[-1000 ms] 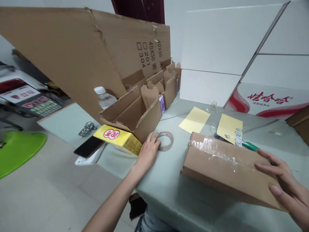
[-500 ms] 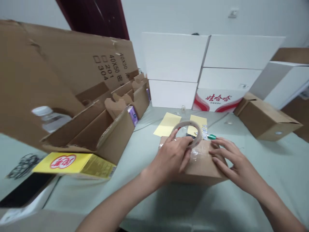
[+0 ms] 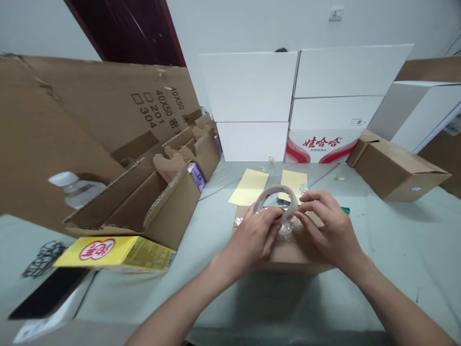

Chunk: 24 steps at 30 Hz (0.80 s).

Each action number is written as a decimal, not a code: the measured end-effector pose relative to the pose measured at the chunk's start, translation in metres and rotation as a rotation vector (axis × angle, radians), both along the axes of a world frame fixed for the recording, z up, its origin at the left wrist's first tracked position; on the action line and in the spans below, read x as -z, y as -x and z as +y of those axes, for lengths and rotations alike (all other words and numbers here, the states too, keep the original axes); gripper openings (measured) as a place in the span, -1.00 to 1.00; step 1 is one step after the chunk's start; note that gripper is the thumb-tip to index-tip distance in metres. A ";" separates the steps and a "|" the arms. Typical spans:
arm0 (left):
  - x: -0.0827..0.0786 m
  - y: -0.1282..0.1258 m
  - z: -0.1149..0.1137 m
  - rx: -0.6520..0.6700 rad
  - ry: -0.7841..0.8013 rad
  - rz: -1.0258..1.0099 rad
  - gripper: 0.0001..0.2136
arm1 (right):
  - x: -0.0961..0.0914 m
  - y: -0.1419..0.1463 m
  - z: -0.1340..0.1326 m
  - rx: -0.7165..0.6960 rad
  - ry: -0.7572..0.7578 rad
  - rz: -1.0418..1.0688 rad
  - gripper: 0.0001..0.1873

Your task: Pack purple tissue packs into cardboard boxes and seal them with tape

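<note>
My left hand (image 3: 254, 235) grips a roll of clear tape (image 3: 292, 199), which stands on edge over the small cardboard box (image 3: 295, 257). Thumb and fingertips of my right hand (image 3: 327, 233) close on the roll's right side; whether they pinch a loose tape end I cannot make out. Shiny clear tape (image 3: 286, 231) lies across the box top, wrinkled beneath the roll. Behind the box are two pale yellow sheets of paper (image 3: 248, 186), the right one partly covered. A green tip (image 3: 345, 210) of some object shows past my right hand.
Open cardboard boxes (image 3: 176, 206) line the left side, with a plastic bottle (image 3: 81, 190), a yellow box (image 3: 111, 252) and a black phone-like slab (image 3: 48, 293). White boxes (image 3: 248, 86) form a wall behind. A closed brown box (image 3: 399, 166) sits at right.
My right hand has left the box's right side and moved left and up to the tape roll. My left hand keeps its grip on the roll. The view has shifted slightly.
</note>
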State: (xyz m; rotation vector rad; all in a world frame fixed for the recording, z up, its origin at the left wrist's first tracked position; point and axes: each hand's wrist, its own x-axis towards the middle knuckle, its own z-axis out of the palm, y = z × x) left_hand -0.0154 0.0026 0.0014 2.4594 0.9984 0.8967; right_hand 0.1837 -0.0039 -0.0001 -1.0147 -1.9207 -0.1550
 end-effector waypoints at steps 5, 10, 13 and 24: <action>0.003 0.002 0.002 -0.159 -0.136 -0.227 -0.90 | -0.010 -0.002 0.003 -0.031 0.115 0.127 -0.86; 0.001 0.008 0.001 -0.091 0.093 -0.326 -0.55 | -0.019 0.000 0.005 0.075 0.094 0.313 -0.84; -0.001 0.010 0.003 -0.053 0.307 -0.375 -0.36 | -0.020 0.002 0.003 0.101 -0.026 0.247 -0.86; -0.008 0.000 0.021 -0.080 0.777 -0.919 -0.72 | 0.000 -0.003 -0.004 -0.169 -0.065 -0.053 -0.84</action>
